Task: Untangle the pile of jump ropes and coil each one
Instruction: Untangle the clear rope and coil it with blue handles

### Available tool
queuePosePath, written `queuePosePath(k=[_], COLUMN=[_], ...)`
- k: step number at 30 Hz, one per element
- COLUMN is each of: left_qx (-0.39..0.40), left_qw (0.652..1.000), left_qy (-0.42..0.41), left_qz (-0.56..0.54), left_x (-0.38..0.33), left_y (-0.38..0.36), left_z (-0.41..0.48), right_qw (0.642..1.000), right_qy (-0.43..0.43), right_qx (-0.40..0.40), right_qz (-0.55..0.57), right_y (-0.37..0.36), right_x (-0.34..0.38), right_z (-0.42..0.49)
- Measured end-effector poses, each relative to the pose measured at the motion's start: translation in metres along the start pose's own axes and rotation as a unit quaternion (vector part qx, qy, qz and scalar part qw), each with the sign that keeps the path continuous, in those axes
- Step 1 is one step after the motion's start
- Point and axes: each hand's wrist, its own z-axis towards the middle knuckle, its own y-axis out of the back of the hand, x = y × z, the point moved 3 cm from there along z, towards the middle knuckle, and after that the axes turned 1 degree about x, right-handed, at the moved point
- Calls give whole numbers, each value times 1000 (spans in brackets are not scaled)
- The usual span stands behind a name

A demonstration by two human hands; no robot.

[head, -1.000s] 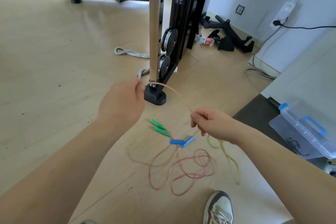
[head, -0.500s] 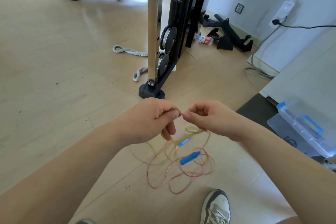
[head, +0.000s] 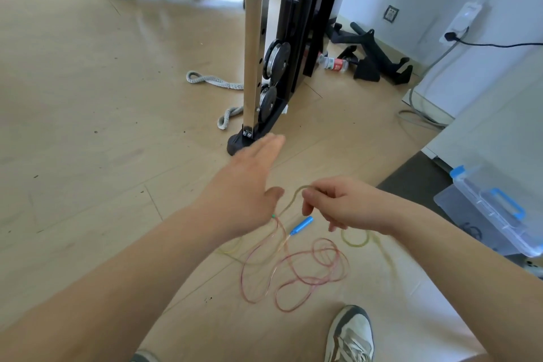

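Observation:
A thin yellow-green jump rope (head: pixel 354 239) and a thin red jump rope (head: pixel 308 273) lie in loose tangled loops on the wooden floor. My right hand (head: pixel 340 204) pinches a bend of the yellow-green rope, lifted above the pile. A blue handle (head: pixel 301 225) hangs just below that hand. My left hand (head: pixel 249 185) is stretched out flat with straight fingers, holding nothing, left of the right hand. A small green handle tip (head: pixel 273 216) peeks out under the left hand.
A gym machine post (head: pixel 254 47) with a black foot (head: pixel 239 144) stands just beyond my hands. A grey rope (head: pixel 211 79) lies behind it. A clear storage box with blue clips (head: pixel 493 209) sits at right. My shoe (head: pixel 351 332) is near the pile.
My left hand has let go of the rope and spread open, moving forward. The right hand keeps its pinch on the yellow-green rope and has dropped a little right.

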Motion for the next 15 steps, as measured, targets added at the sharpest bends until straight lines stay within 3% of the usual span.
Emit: queuePosePath(k=[3,7,10,13,15], left_qx=[66,32,-123,-296,-351], left_qw=[996,998,986,923,898], left_qy=[-60,-58,-32,56,88], left_qz=[-11,-22,-106,-239,-249], left_x=[-9,-5,-3,5,13], left_y=[-16,-9,12,40,55], left_z=[0,4,7,6,5], right_qw=[997,992,991,998,998], right_qy=[75,77,54,14,-25], right_qx=[-16,-44,-19,6,14], right_qz=[18,85,121,65,55], right_y=[0,7,7,4,0], right_x=[19,14,3,-11,-23], right_z=[-3,0,0,3,4])
